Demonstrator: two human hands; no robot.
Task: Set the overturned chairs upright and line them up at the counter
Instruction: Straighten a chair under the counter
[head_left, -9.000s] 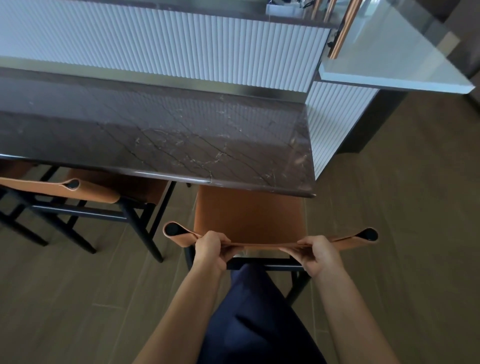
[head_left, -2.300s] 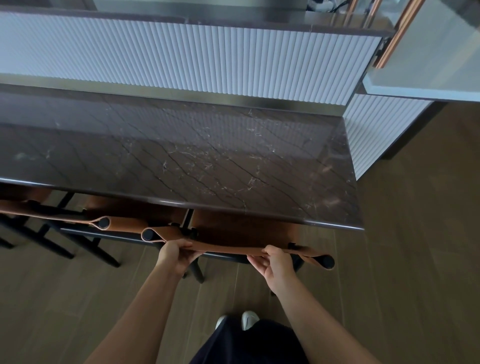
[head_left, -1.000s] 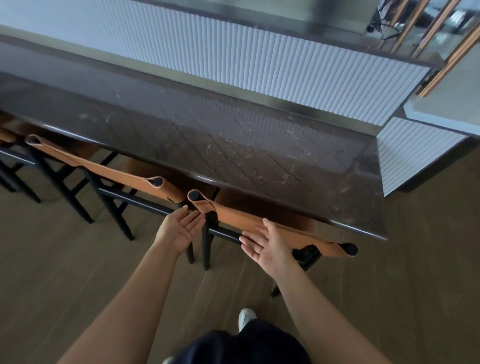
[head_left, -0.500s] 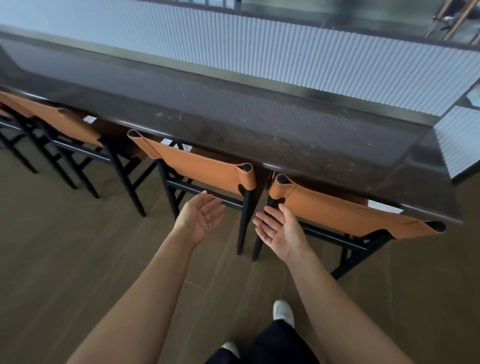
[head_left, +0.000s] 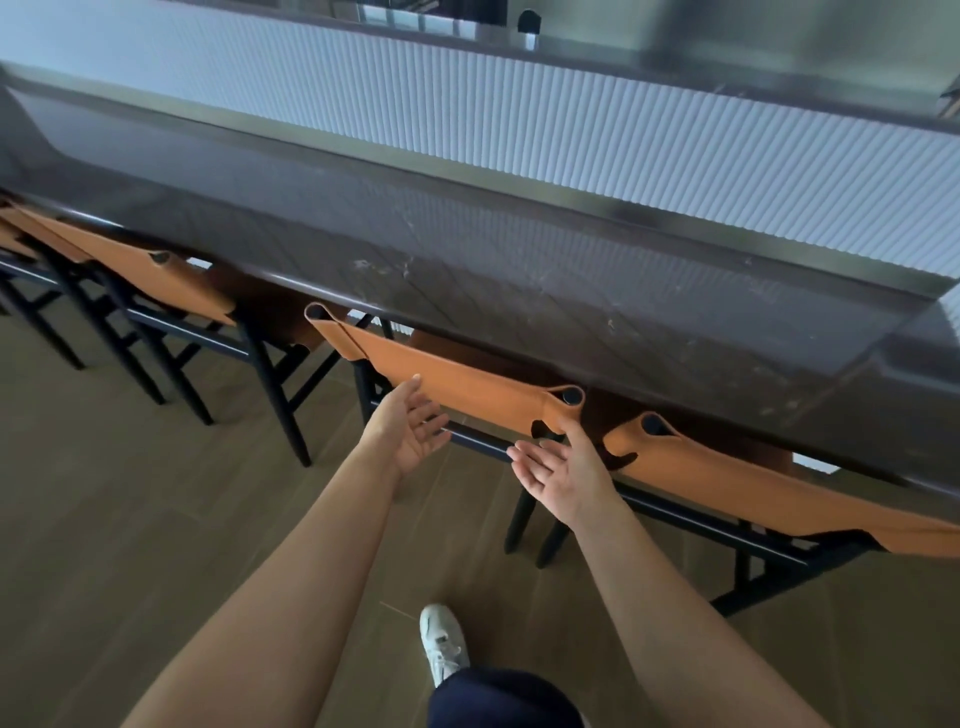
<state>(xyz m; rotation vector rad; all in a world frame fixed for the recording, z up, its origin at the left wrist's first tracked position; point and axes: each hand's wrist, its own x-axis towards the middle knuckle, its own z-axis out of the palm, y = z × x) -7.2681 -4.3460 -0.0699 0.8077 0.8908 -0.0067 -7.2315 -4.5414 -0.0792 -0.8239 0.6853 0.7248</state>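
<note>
Running slantwise across the whole view, the dark marble counter (head_left: 519, 270) drops from upper left to lower right, with a white fluted panel (head_left: 519, 119) rising along its far edge. Wood-look floor (head_left: 130, 519) fills the near side. Three chairs with tan leather backrests and black frames show clearly, upright in a row with their seats tucked beneath the counter's near edge: the left chair (head_left: 156, 280), the middle chair (head_left: 457, 387) and the right chair (head_left: 753, 483). The middle and right backrests sit just beside each other, rolled ends nearly meeting; a wider gap separates left from middle. Both bare arms reach toward the middle chair. The left hand (head_left: 410, 431) is spread, palm turned inward, its uppermost fingertip overlapping the backrest's lower part; whether it touches the leather cannot be told. The right hand (head_left: 561, 467) is likewise spread and relaxed, palm up, thumb close by that chair's right rear post, gripping nothing. A white shoe (head_left: 441, 642) stands on the floor between the forearms.
</note>
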